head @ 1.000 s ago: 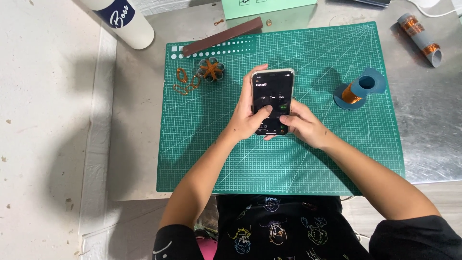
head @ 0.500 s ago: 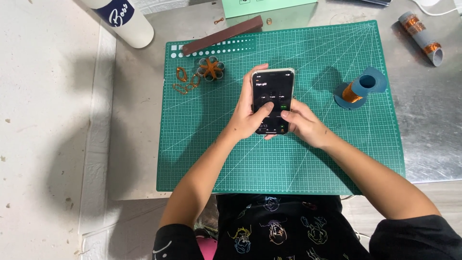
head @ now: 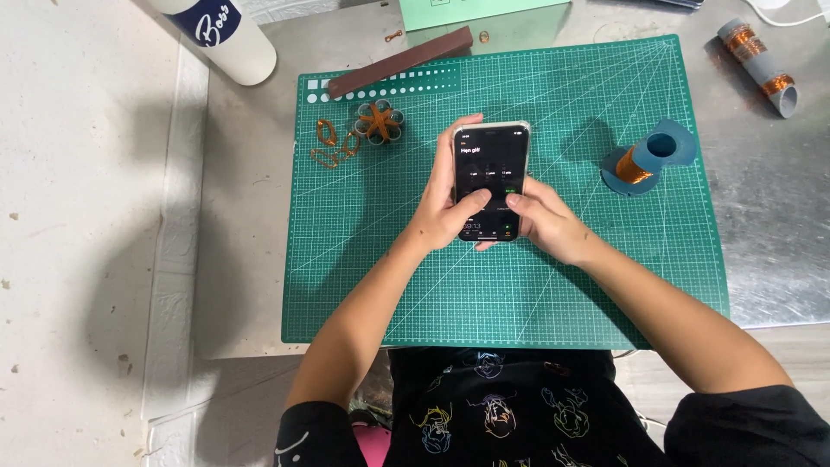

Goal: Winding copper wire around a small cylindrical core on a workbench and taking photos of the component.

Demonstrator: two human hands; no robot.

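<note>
Both hands are wrapped around the phone right now — we're gripping it with the left hand along its left edge and the right hand cupping the lower right, both thumbs resting on the lit dark screen. We're holding it just above the middle of the green cutting mat, tilted up toward us. Looks like we're partway through tapping something on the screen, so the craft bits are sitting untouched: the little coiled paper flower and loose orange loops near the mat's far left corner, the blue tape roll toward its right edge. Next tap probably needs a careful thumb — those buttons are looking tiny.
</note>
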